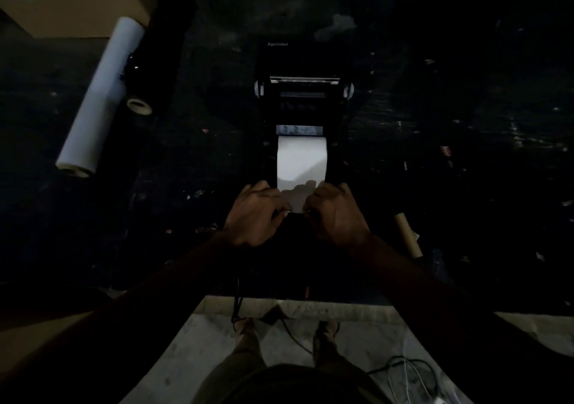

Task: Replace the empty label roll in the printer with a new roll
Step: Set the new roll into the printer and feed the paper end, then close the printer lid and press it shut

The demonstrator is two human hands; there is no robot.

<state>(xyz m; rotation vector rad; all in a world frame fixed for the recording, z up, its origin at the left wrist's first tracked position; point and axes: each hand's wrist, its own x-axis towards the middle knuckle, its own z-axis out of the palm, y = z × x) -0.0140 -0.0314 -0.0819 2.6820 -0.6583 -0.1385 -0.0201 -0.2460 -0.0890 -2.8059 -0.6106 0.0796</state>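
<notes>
A black label printer (302, 99) stands open in the middle of a dark table, its lid tilted back. A white label roll (301, 158) sits in its bay, with a strip of paper drawn toward me. My left hand (256, 212) pinches the strip's left corner. My right hand (335, 214) pinches its right corner. Both hands rest at the printer's near edge. A brown cardboard core (407, 234) lies on the table to the right of my right hand.
A long white paper roll (101, 94) lies diagonally at the left, with a small tape roll (139, 105) beside it. A cardboard box (74, 0) sits at the far left corner. Cables (407, 372) trail on the floor below the table's near edge.
</notes>
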